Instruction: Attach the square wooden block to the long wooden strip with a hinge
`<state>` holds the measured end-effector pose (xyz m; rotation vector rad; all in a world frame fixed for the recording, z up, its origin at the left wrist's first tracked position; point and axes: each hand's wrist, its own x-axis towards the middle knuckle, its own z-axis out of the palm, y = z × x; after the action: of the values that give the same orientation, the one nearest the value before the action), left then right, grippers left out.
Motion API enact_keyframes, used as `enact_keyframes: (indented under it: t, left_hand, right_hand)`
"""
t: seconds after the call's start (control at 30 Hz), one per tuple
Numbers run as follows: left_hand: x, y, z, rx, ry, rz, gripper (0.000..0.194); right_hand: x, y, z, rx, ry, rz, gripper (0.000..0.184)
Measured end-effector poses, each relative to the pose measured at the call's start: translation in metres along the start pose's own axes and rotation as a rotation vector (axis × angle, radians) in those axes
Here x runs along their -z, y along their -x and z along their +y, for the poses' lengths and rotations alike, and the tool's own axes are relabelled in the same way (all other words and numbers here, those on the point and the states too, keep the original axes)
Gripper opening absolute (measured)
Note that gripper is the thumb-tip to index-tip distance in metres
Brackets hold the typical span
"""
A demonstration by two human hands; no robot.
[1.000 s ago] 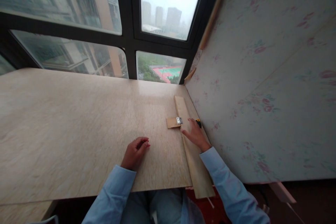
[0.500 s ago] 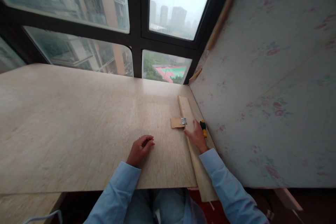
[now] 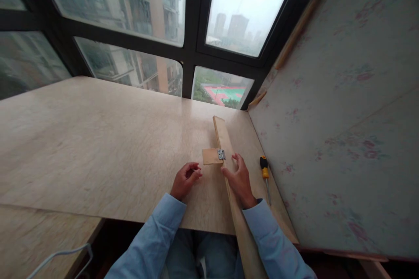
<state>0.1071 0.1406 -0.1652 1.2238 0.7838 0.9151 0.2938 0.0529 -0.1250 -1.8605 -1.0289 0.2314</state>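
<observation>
A long wooden plank (image 3: 224,136) lies on the pale marbled surface, its near end reaching over the front edge. A metal hinge (image 3: 221,154) sits across the plank and a small thin wooden piece (image 3: 210,156) that sticks out to its left. My right hand (image 3: 238,178) grips the plank across its width, just below the hinge, thumb on the left edge and fingers on the right. My left hand (image 3: 186,179) is closed, fingertips pinched together, left of the plank and below the small piece. Whatever it may hold is too small to make out.
A black and yellow screwdriver (image 3: 264,168) lies right of the plank, beside the wallpapered wall (image 3: 343,139). Dark window frames (image 3: 193,56) rise along the back. A white cable (image 3: 62,253) runs over a lower ledge at the bottom left.
With my right hand on it, the plank has shifted left, away from the wall and the screwdriver. My left hand is nearer the hinge. The camera view has turned somewhat left.
</observation>
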Motion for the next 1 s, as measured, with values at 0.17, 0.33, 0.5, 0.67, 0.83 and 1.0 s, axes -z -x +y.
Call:
enact_keyframes:
  t: [0.17,0.33,0.5,0.67,0.83,1.0]
  left_hand:
    - [0.01,-0.001,0.005,0.021,0.241,0.171,0.055]
    - [0.021,-0.001,0.006,-0.03,0.478,0.335,0.064]
    - [0.022,-0.004,0.008,-0.102,0.546,0.399,0.045]
    - [0.029,-0.01,0.011,-0.131,0.466,0.43,0.038]
    - [0.049,-0.02,0.011,-0.131,0.414,0.488,0.038]
    - [0.057,-0.027,0.005,-0.142,0.371,0.527,0.041]
  right_hand:
    - [-0.036,0.011,-0.027,0.026,-0.059,-0.069,0.066]
    - [-0.078,0.016,-0.042,0.063,-0.1,-0.137,0.063]
    - [-0.112,0.02,-0.056,0.101,-0.106,-0.141,0.061]
    - [-0.139,0.023,-0.069,0.122,-0.106,-0.157,0.057]
    - [-0.162,0.024,-0.073,0.144,-0.134,-0.183,0.051]
    - [-0.168,0.023,-0.075,0.194,0.004,-0.203,0.05]
